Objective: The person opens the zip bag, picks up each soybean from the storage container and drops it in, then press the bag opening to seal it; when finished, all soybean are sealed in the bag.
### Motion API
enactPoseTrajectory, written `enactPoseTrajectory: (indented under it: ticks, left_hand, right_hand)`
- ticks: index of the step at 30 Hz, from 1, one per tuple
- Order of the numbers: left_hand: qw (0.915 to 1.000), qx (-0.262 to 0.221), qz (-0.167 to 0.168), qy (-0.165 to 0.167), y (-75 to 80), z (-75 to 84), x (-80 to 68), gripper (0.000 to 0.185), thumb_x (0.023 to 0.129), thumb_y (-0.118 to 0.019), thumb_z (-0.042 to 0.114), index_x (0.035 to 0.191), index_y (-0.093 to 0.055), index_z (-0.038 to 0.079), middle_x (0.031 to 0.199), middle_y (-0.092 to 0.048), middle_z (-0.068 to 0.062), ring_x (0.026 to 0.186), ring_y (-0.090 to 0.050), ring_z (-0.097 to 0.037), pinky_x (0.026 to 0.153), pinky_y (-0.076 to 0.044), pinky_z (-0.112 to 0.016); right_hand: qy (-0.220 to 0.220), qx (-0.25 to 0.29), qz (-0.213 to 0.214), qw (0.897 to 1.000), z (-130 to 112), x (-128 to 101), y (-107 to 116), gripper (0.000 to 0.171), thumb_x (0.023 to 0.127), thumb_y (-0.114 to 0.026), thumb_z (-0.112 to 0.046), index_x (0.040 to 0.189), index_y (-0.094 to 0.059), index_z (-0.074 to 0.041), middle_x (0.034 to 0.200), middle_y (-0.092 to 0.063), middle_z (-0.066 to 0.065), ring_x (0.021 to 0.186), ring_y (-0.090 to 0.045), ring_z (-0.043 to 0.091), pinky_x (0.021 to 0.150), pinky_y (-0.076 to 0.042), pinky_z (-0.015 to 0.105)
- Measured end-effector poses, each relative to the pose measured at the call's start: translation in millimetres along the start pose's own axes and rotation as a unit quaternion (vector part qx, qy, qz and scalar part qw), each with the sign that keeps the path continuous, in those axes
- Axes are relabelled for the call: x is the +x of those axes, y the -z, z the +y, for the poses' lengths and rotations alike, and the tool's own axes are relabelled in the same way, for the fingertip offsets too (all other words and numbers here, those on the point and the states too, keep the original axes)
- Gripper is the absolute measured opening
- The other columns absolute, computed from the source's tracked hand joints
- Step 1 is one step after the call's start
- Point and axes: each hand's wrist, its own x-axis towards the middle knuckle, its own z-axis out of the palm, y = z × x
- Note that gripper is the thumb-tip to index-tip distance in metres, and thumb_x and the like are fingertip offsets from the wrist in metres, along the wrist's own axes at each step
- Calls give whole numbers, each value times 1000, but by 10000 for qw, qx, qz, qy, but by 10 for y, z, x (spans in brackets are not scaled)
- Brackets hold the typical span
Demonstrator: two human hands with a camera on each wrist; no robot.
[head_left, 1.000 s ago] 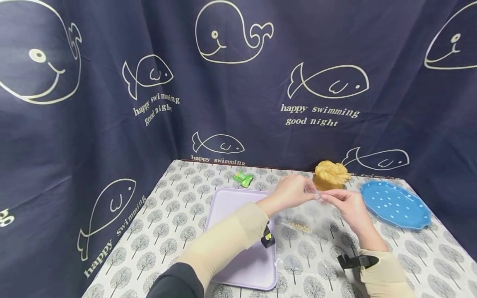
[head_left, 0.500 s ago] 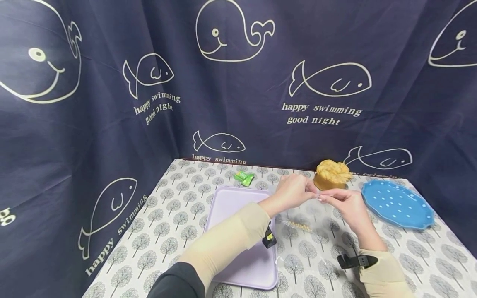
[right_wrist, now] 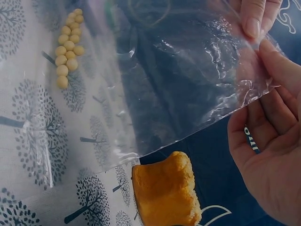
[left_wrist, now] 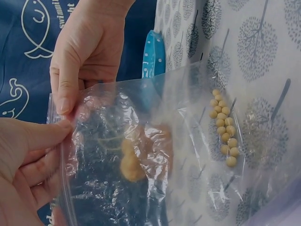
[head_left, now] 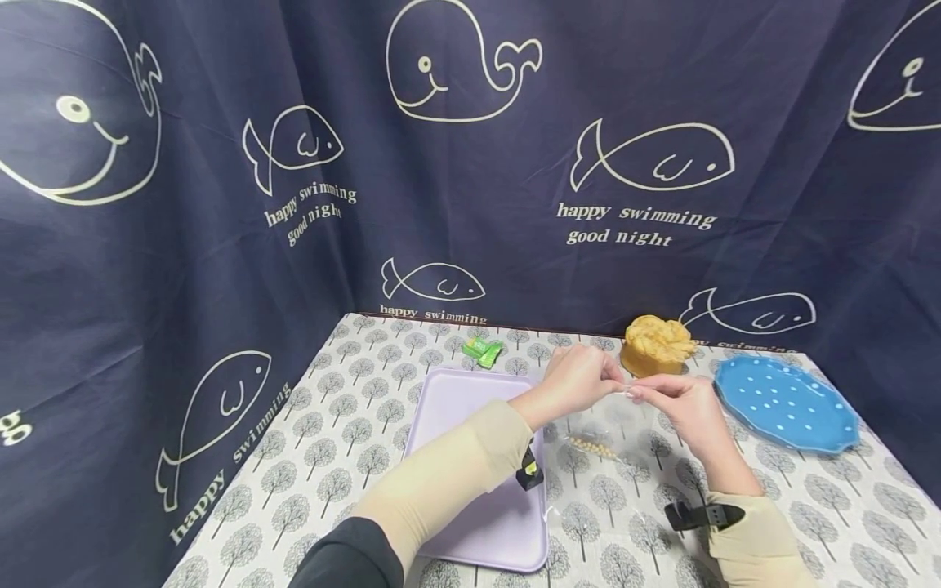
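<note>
Both hands hold a clear plastic zip bag (head_left: 599, 420) up above the table by its top edge. My left hand (head_left: 581, 377) pinches the rim on one side, my right hand (head_left: 680, 402) pinches it beside it, fingertips almost meeting. Several small yellow beans (head_left: 591, 447) lie at the bag's bottom. In the left wrist view the bag (left_wrist: 141, 155) hangs from both thumbs with the beans (left_wrist: 224, 127) low in it. The right wrist view shows the bag (right_wrist: 155, 80), the beans (right_wrist: 67, 47) and my right hand (right_wrist: 268, 141).
A lilac tray (head_left: 456, 425) lies under my left forearm. A golden bread bun (head_left: 654, 345) (right_wrist: 164, 190) stands behind the hands, a blue dotted plate (head_left: 782, 402) to the right, a green wrapper (head_left: 481, 352) at the back. Dark whale-print curtains enclose the table.
The hands have stayed pinching the bag's top edge, drawing slightly closer together; the bag and beans hang almost as before.
</note>
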Motion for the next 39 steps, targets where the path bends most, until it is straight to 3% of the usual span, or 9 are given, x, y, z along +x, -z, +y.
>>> enactPoseTrajectory:
  ticks: [7,11,16,22,28,34,39]
  left_hand:
    - [9997,153,139,-144,13,12,-40,3,89,-80,37,87,-80,39,85,-72,25,75,-55,7,79,-34,-24]
    - [9992,261,206,-204,1,11,-52,4,89,-79,39,86,-80,38,86,-72,25,76,-57,6,78,-33,-24]
    - [9997,67,-16,-213,-17,-19,-58,10,88,-78,46,93,-80,38,89,-72,26,81,-58,6,79,-39,-23]
    - [9988,-398,-289,27,31,-140,-92,20,87,-81,42,104,-79,31,99,-74,22,91,-63,6,88,-42,-25]
    - [9989,-436,-155,25,89,-254,-139,6,89,-81,35,90,-80,30,88,-74,23,80,-60,6,86,-41,-26]
    - [9994,-312,-163,-9,114,-241,-167,6,89,-80,37,90,-80,31,86,-73,23,74,-57,8,84,-39,-25]
    - [9993,-330,-145,-36,102,-231,-168,6,88,-81,36,89,-80,31,83,-72,24,73,-55,9,86,-39,-26]
  right_hand:
    - [25,-17,-53,10000,-52,-15,-25,4,91,-74,2,89,-77,3,81,-77,2,73,-69,3,70,-52,15]
    - [-52,120,-234,9996,-83,-38,-26,8,91,-76,-4,96,-77,3,86,-77,-1,76,-69,4,67,-51,17]
    - [-75,197,-413,9989,-62,-41,-36,13,91,-77,-5,101,-77,3,91,-77,-6,77,-68,4,64,-50,19]
    - [43,178,-266,9995,-47,-28,-14,8,93,-73,-3,94,-76,5,84,-77,-2,79,-69,4,76,-52,15]
    - [13,396,-279,9988,-69,-23,-10,11,90,-76,1,99,-75,7,88,-78,-2,79,-70,4,76,-53,16]
    - [90,783,-363,9962,-77,3,-119,13,88,-76,5,100,-74,10,92,-78,1,83,-71,5,76,-55,19]
    - [51,420,-254,9988,-73,6,-143,8,90,-76,0,94,-76,7,84,-77,2,79,-72,5,75,-53,16]
